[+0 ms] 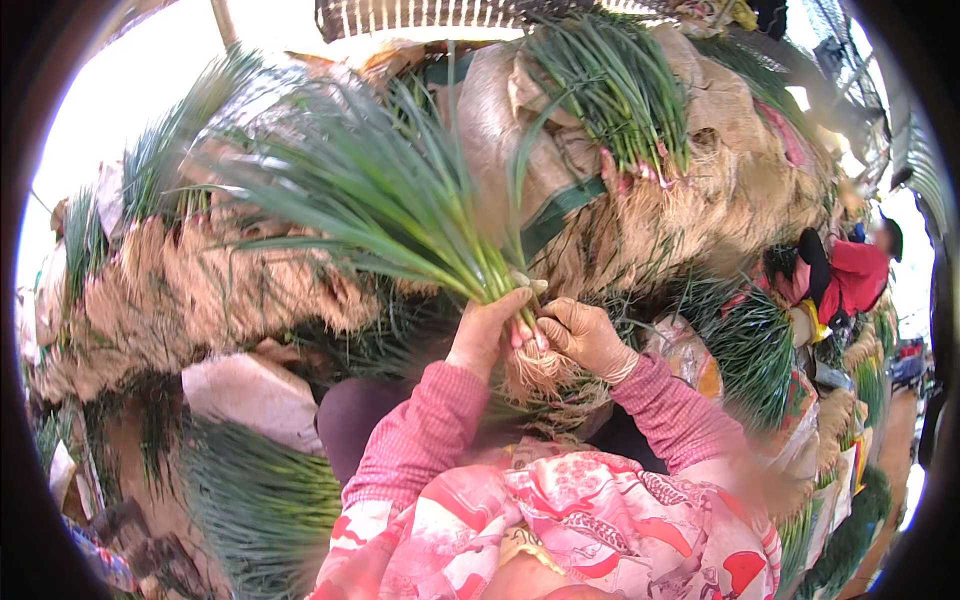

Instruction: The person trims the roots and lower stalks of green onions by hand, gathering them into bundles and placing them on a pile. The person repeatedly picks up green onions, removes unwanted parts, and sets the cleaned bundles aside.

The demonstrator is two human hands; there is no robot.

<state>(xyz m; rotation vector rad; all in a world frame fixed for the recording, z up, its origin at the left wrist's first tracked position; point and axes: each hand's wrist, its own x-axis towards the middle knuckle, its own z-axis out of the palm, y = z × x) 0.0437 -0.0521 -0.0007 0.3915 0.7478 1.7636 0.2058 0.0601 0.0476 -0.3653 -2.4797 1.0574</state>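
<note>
My left hand (487, 330) is closed around the lower stems of a bunch of green onions (420, 217), whose long leaves fan out to the upper left. Pinkish bulbs and pale stringy roots hang below the grip. Beside the bulbs, my right hand (585, 334) has its fingers curled against the bunch's right side; whether it pinches a stem is hidden. That hand seems to wear a thin tan glove with a band at the wrist. Another bundle of green onions (615, 97) lies on sacking beyond my hands, roots towards me.
A long heap of rooted onion bundles (225, 277) runs across in front. More green onions (262, 502) lie at lower left, near a pale sack (251, 394). Further leafy bundles (742, 345) are on the right, where a person in red (855, 274) sits.
</note>
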